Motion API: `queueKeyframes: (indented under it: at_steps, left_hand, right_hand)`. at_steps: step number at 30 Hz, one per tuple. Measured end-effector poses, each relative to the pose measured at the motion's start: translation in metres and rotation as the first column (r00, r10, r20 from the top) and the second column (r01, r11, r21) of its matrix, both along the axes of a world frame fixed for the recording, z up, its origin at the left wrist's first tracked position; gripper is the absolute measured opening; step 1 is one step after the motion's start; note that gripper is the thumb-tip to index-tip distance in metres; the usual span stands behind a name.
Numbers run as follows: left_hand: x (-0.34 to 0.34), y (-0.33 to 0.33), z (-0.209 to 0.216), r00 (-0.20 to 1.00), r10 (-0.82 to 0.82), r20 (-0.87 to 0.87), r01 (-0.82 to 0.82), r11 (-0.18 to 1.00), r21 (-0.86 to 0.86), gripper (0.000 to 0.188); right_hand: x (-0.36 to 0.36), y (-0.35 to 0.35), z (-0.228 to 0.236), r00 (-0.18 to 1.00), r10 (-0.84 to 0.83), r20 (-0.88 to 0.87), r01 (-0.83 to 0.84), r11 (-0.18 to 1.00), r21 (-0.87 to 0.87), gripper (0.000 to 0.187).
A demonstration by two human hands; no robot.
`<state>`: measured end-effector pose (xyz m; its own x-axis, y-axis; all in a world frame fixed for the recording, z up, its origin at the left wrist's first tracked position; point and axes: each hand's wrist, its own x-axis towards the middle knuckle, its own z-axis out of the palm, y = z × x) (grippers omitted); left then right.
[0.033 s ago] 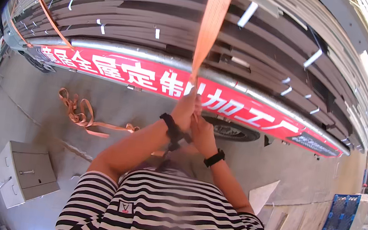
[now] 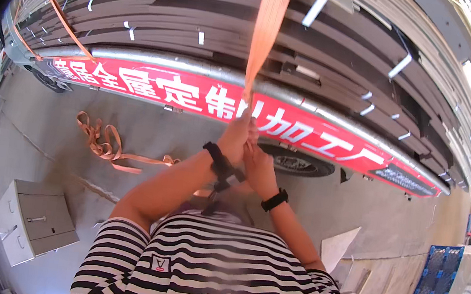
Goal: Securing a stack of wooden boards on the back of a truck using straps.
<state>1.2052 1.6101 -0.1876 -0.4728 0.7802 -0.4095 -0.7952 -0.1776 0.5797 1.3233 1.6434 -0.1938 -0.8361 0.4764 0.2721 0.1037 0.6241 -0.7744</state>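
Note:
An orange webbing strap runs down over a stack of dark boards on a truck bed and narrows toward my hands. My left hand is closed around the strap's lower end, just in front of the truck's red side banner. Slightly below and to the right, my right hand is closed too, its fingers pressed up against the left hand on the strap. What lies inside my fists is mostly hidden. More orange strap lies in loose loops on the floor, its tail running toward me.
A metal rail edges the truck bed above a wheel. Another strap crosses the load at the left. A grey cabinet stands at lower left; a blue plastic pallet and a pale board are at right.
Almost nothing differs. The scene has shifted very slightly in view, and both hands keep their grip on the strap.

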Motion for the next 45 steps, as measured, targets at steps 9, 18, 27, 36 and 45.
queueKeyframes:
  at_steps: [9,18,27,36,45]
  left_hand:
    - [-0.025,-0.031,-0.003,0.976,-0.217,0.008,0.21,0.956,0.207,0.025]
    - [0.019,0.034,0.018,0.935,-0.277,0.222,0.169,0.898,0.407,0.023]
    - [0.182,0.169,-0.047,0.531,-0.344,-0.775,0.484,0.873,-0.055,0.015]
    - [0.303,0.27,-0.02,0.932,-0.353,0.084,0.346,0.934,0.088,0.028]
    - [0.252,0.358,-0.072,0.902,-0.427,-0.071,0.408,0.894,-0.186,0.023]
  right_hand:
    - [0.108,0.037,-0.069,0.98,-0.041,0.193,0.032,0.998,0.051,0.02]
    - [0.485,0.233,0.163,0.644,-0.687,-0.336,0.67,0.719,-0.186,0.025]
    - [0.45,0.33,0.036,0.671,-0.366,0.644,0.241,0.93,0.277,0.083]
    - [0.333,0.345,-0.087,0.956,0.25,-0.152,-0.285,0.677,-0.679,0.088]
    - [0.358,0.472,-0.064,0.913,-0.349,0.21,0.36,0.933,-0.016,0.019]
